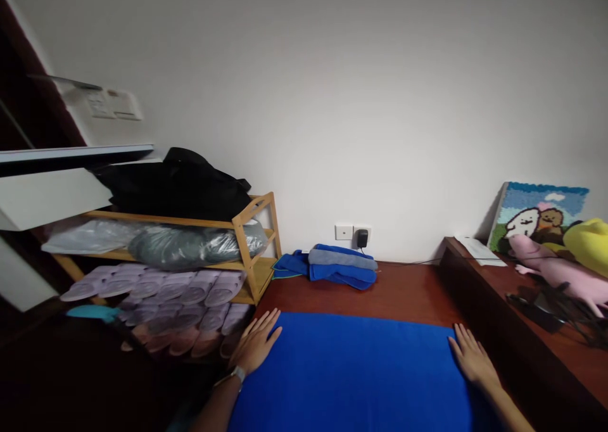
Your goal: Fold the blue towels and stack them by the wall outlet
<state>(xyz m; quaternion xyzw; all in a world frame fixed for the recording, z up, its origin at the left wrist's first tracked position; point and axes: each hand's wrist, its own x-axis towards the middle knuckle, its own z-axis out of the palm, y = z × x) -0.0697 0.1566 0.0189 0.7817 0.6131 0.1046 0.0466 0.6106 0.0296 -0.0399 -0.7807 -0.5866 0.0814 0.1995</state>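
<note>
A blue cloth [361, 368] lies spread flat over the reddish-brown wooden surface [403, 292], and its near part runs out of the bottom of the view. At the cloth's far left corner rests my left hand [256, 340], fingers stretched out, with a watch on the wrist. My right hand [472, 356] lies flat at the far right corner, fingers extended. Neither hand grips anything. Beyond the cloth, against the wall, sit folded blue and grey cloths [342, 266], with another blue cloth [291, 265] beside them.
A wooden rack [254, 254] at left holds several pale purple slippers [183, 286], plastic-wrapped bundles and a black bag [175, 185]. A raised ledge at right bears a pink plush toy [560, 270], a dog picture [536, 213] and cables. A black plug [362, 237] sits in a wall socket.
</note>
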